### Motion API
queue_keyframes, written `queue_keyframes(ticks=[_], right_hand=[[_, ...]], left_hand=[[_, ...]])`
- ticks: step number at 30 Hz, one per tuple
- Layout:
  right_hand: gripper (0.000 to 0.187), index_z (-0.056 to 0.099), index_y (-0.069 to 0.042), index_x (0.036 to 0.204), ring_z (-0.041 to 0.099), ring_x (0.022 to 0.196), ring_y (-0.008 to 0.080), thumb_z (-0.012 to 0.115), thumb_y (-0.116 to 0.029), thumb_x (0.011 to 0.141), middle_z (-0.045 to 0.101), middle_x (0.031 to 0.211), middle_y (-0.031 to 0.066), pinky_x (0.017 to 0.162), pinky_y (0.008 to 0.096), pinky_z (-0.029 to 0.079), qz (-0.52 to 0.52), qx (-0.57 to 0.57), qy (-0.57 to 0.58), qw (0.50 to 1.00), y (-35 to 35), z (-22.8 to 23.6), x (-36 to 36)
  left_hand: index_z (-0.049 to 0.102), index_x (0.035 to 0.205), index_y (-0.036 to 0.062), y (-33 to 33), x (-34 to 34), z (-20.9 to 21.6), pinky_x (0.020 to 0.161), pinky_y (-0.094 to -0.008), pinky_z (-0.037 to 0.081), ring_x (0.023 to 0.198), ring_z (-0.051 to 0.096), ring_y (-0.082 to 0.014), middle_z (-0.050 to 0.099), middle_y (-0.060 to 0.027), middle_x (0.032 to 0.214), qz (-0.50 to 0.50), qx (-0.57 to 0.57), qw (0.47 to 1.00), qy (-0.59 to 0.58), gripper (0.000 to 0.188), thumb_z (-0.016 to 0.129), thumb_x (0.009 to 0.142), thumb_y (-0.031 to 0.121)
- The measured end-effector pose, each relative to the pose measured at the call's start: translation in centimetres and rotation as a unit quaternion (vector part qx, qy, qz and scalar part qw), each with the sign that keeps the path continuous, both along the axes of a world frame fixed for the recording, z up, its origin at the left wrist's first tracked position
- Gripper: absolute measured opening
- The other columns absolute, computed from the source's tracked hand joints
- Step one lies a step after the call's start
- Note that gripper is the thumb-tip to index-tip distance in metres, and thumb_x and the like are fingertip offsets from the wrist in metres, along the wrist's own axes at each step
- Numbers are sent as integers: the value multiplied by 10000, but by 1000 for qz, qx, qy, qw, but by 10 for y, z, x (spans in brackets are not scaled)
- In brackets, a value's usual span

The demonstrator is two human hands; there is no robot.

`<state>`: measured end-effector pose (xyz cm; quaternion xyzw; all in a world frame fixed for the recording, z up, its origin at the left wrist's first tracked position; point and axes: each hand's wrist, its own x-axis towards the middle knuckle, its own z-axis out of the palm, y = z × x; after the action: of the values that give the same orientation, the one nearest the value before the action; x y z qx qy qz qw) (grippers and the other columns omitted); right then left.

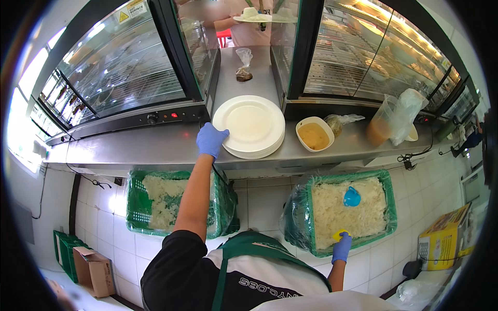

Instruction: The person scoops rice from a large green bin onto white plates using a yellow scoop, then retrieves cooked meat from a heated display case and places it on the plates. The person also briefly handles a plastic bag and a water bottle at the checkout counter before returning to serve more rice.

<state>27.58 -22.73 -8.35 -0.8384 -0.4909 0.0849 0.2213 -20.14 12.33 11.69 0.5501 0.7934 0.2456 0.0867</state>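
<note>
My left hand [211, 141], in a blue glove, grips the left rim of the top white plate [249, 123], which rests on a stack of similar plates on the steel counter. Its thumb lies over the rim; the fingers beneath are partly hidden. Down to the right, my gloved right hand [341, 249] closes around a yellow scoop [340, 235] at the near edge of a rice-filled green crate [391, 202]. Most of that scoop is hidden by the hand. A blue scoop [351, 197] lies on the rice [332, 207] in the same crate.
A second lined green crate [136, 207] holds less rice. Right of the plates stand a bowl of yellowish sauce [313, 136], a tied bag [337, 124] and a jug of orange liquid [379, 124]. Glass display warmers [119, 67] flank the counter; a person [249, 28] stands beyond.
</note>
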Motion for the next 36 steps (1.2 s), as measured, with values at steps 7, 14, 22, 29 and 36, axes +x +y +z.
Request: queue_keyframes(ticks=[7, 14, 22, 29, 36], right_hand=[[221, 518, -8, 993, 556, 890, 377, 520, 8, 773, 574, 954, 220, 791, 416, 446, -28, -62, 52, 996, 10, 11, 12], [176, 656, -50, 886, 610, 788, 320, 583, -181, 793, 618, 945, 173, 673, 402, 486, 6, -249, -155, 956, 9, 11, 47], [160, 702, -92, 864, 552, 966, 342, 632, -179, 750, 539, 1018, 170, 720, 408, 486, 98, -276, -272, 917, 34, -8, 33], [256, 683, -9, 822, 561, 907, 378, 652, -250, 743, 518, 1037, 263, 784, 424, 489, 175, -246, -38, 952, 39, -52, 25], [270, 667, -15, 785, 575, 849, 385, 654, -283, 749, 583, 883, 258, 778, 423, 486, 89, -230, -10, 969, 33, -68, 30]], left_hand=[[484, 1182, -80, -8, -32, -29, 821, -409, 537, 948, 625, -311, 598, -186, 1061, -47, 151, 729, -666, 441, 540, 751, -3], [444, 1226, -44, -102, 1, -17, 874, -440, 524, 996, 602, -337, 560, -201, 1141, 9, 67, 632, -772, 540, 492, 689, -22], [469, 1263, -12, -175, 98, -60, 843, -401, 532, 967, 628, -275, 597, -161, 1134, -62, -132, 635, -759, 490, 624, 852, 204], [479, 1234, -37, -195, 126, -104, 815, -402, 548, 941, 643, -262, 608, -155, 1114, -62, -174, 656, -732, 425, 585, 907, 214], [452, 1251, -35, -216, 116, -107, 816, -420, 548, 951, 638, -273, 593, -153, 1132, -18, -155, 673, -723, 441, 573, 910, 218]])
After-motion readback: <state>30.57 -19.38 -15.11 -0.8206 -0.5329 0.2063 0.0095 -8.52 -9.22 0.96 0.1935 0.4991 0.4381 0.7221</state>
